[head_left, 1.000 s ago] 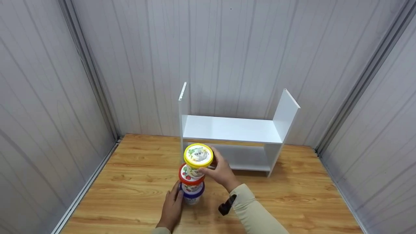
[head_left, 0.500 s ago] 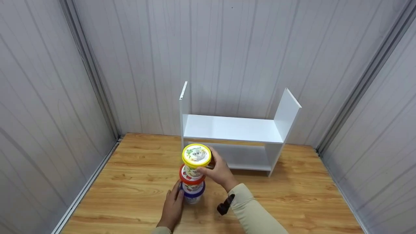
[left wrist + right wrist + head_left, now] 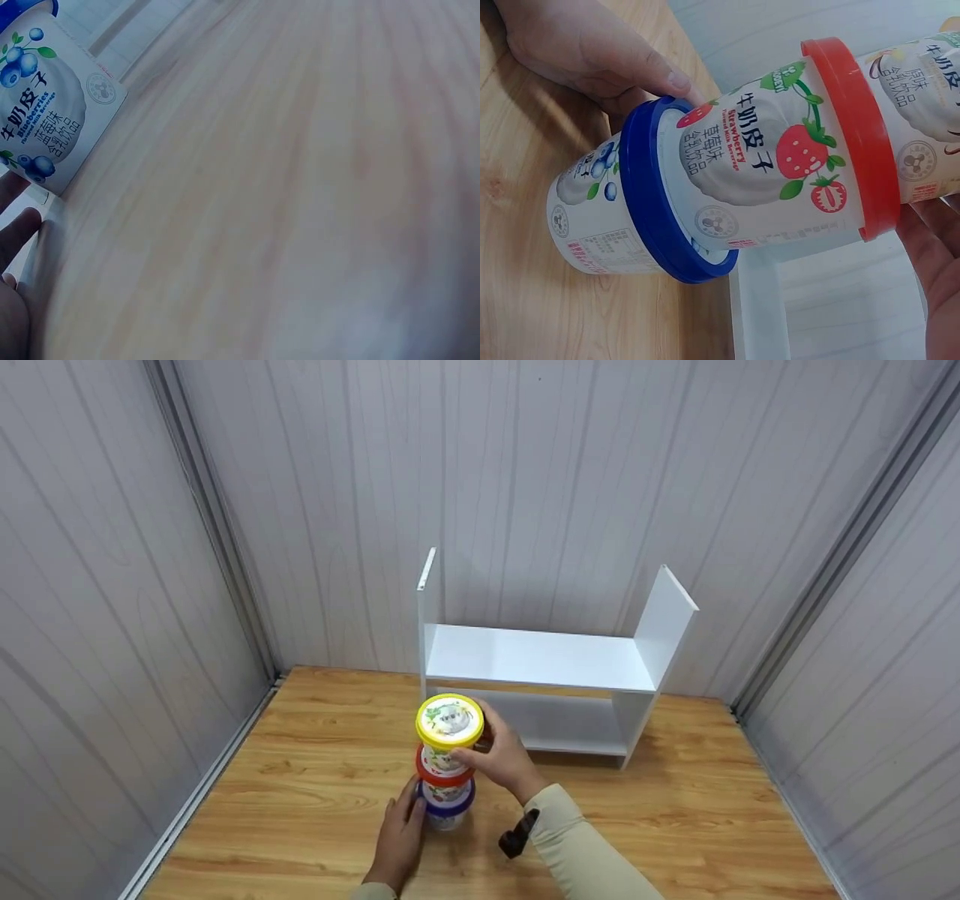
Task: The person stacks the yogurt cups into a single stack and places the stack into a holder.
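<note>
Several tubs with coloured lids stand stacked. At the bottom is the blue-lidded blueberry milk tub [image 3: 585, 202]. On it sits the red-lidded strawberry tub [image 3: 757, 161], and the yellow-lidded tub [image 3: 450, 720] is on top, apparently touching the red lid. My right hand [image 3: 504, 754] grips the yellow-lidded tub from the right, thumb at the front and fingers behind. Beside the bottom tub, my left hand [image 3: 400, 829] rests against its left side, with fingers fairly straight and the thumb by the blue lid. Part of the left fingers is hidden behind the tub.
A white shelf unit [image 3: 536, 656] with two levels and upright side panels stands behind the stack, near the back wall. Wood-grain tabletop [image 3: 315, 780] surrounds the tubs. Pale panel walls [image 3: 525, 472] enclose the table at the back and sides.
My right hand and the yellow-lidded tub have shifted slightly left over the red lid. The left hand has stayed at the bottom tub.
</note>
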Demonstrator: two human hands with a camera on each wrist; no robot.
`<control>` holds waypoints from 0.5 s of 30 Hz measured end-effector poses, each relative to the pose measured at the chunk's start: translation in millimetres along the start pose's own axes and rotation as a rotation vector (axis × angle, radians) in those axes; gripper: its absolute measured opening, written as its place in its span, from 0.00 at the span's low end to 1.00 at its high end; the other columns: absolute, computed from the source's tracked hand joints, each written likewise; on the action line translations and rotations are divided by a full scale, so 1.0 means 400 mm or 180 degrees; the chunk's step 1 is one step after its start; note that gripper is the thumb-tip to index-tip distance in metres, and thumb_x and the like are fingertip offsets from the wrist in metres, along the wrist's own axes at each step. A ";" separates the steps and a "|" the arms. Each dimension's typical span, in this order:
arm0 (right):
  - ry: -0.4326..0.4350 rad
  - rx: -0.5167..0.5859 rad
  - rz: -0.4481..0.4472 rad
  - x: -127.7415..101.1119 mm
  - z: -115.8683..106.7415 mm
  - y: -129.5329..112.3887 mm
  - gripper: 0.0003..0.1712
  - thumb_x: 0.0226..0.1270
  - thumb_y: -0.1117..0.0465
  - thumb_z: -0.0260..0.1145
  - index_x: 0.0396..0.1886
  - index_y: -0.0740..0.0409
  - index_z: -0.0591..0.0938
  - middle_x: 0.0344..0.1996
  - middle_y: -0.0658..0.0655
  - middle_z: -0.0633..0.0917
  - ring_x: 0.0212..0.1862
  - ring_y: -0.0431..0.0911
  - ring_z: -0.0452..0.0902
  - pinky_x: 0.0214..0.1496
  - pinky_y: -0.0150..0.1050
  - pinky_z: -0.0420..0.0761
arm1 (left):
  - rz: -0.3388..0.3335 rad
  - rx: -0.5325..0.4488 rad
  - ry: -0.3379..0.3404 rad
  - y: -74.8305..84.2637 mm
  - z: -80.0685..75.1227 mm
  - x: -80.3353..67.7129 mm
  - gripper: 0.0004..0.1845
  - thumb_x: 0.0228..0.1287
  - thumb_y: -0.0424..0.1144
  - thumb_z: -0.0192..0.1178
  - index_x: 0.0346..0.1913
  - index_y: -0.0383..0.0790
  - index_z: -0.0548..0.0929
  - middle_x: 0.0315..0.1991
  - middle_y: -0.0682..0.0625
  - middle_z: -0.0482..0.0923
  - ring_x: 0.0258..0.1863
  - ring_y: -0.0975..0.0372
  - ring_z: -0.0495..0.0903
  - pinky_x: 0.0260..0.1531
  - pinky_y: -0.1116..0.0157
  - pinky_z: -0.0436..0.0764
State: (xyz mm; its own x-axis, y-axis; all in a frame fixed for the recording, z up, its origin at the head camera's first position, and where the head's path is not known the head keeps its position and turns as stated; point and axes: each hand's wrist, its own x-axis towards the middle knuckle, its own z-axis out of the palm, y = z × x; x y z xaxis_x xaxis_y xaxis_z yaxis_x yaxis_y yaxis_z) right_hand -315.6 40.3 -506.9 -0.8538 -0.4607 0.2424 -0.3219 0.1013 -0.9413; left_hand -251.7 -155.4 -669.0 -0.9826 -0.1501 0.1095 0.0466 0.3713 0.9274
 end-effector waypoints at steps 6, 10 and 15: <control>-0.0002 -0.0074 -0.0024 -0.002 0.004 0.002 0.52 0.58 0.48 0.78 0.78 0.49 0.61 0.63 0.55 0.77 0.61 0.50 0.78 0.62 0.52 0.80 | -0.0008 0.0030 -0.0004 0.004 0.001 0.002 0.33 0.80 0.59 0.40 0.79 0.47 0.61 0.74 0.42 0.65 0.75 0.43 0.60 0.76 0.39 0.36; -0.0010 -0.0048 -0.0006 -0.003 0.005 0.000 0.52 0.59 0.48 0.78 0.79 0.48 0.60 0.63 0.54 0.77 0.61 0.49 0.78 0.63 0.51 0.80 | -0.0031 0.0054 0.0007 0.003 0.000 0.004 0.33 0.80 0.60 0.40 0.79 0.47 0.61 0.74 0.42 0.66 0.75 0.44 0.60 0.76 0.39 0.36; -0.0035 0.0013 0.0074 -0.004 0.007 -0.002 0.53 0.59 0.48 0.77 0.79 0.46 0.60 0.64 0.54 0.77 0.63 0.49 0.77 0.65 0.52 0.78 | -0.0076 0.0072 0.0000 0.003 0.001 0.004 0.33 0.80 0.60 0.40 0.79 0.48 0.61 0.75 0.42 0.65 0.75 0.43 0.60 0.76 0.38 0.37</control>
State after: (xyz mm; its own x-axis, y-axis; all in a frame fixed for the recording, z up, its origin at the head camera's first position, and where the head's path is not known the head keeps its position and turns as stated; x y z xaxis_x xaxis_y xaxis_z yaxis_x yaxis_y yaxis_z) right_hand -313.0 38.3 -507.2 -0.8564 -0.4680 0.2180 -0.3004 0.1083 -0.9477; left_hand -253.3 -154.7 -667.8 -0.9834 -0.1591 0.0874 0.0190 0.3882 0.9214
